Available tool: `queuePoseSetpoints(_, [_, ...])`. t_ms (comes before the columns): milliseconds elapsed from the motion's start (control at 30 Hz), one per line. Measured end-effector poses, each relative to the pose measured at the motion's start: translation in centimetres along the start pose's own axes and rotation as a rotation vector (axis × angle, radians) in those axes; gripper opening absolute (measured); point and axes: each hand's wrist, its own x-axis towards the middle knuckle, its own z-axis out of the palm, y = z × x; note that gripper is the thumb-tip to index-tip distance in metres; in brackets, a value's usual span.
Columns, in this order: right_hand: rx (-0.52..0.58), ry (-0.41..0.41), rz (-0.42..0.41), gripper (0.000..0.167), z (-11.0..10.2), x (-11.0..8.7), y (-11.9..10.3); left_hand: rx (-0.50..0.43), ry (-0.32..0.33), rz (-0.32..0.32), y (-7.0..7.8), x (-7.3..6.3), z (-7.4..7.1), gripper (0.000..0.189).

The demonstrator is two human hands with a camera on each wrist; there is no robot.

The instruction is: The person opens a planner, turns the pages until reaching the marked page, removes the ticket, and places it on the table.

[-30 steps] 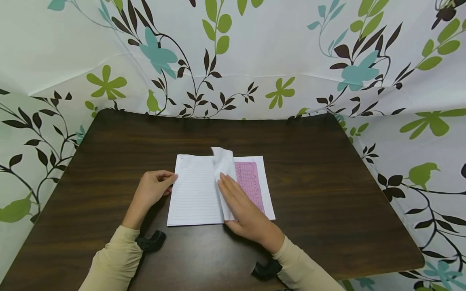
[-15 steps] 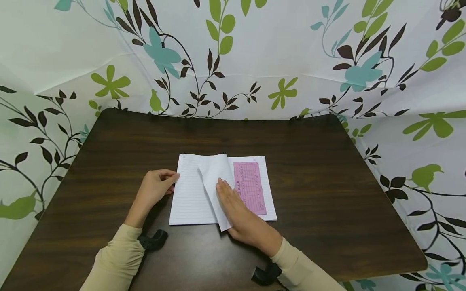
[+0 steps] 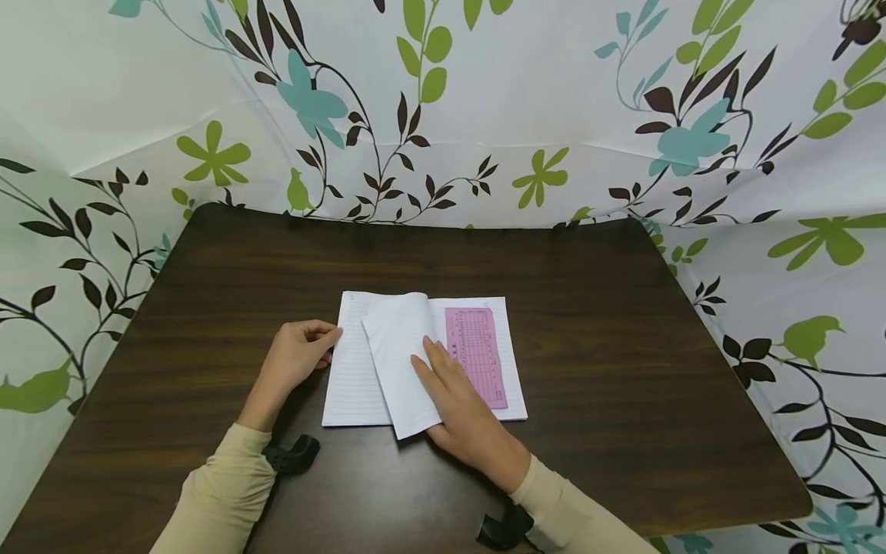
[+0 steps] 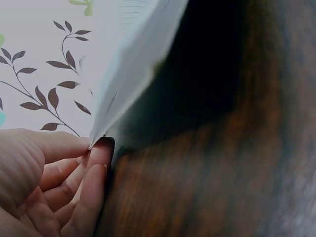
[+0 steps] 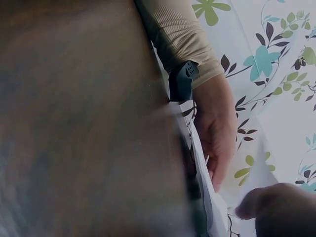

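Note:
An open lined notebook (image 3: 349,369) lies near the middle of the table. My left hand (image 3: 296,358) pinches its left edge between thumb and fingers; the left wrist view shows the hand (image 4: 54,182) holding that edge raised off the table. A loose-looking white page (image 3: 398,362) leans over the left side, its lower corner past the notebook's bottom edge. On this page rests my right hand (image 3: 471,415), fingers straight and slightly spread. A pink card printed with a grid (image 3: 477,358) lies on the right-hand page, partly behind the right hand.
The dark wood-grain table (image 3: 623,385) extends around the notebook on all sides. Behind and beside it hangs a white cloth (image 3: 498,92) with leaf and flower prints. Black devices (image 3: 294,455) are strapped at both wrists.
The white page has swung from standing near the fold to lying leftward over the left side. My right hand's fingers have spread a little on it. My left hand keeps its pinch.

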Motion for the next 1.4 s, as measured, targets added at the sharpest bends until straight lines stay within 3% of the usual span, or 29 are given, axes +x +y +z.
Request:
queuePoseSetpoints(133, [0.005,-0.062,-0.047,0.089,0.1,0.3,0.1,0.013,0.0,0.007,0.1,0.1,-0.2,0.035])
queuePoseSetpoints(367, [0.011,-0.119,-0.126,0.08,0.4,0.9,0.2,0.045,0.001,0.012,0.4,-0.1,-0.5,0.041])
queuePoseSetpoints(733, [-0.07,-0.18,-0.111,0.071,1.3,1.0,0.2,0.036,0.0,-0.007,-0.3,-0.2,-0.2,0.047])
queuePoseSetpoints(1067, [-0.099,-0.271,-0.073,0.065,1.7,1.4,-0.3,0.024,0.005,-0.037,0.0,-0.3,0.1,0.048])
queuePoseSetpoints(1400, [-0.139,-0.243,-0.085,0.06,1.8,1.4,-0.4,0.06,0.017,0.003,-0.1,0.1,0.4,0.035])
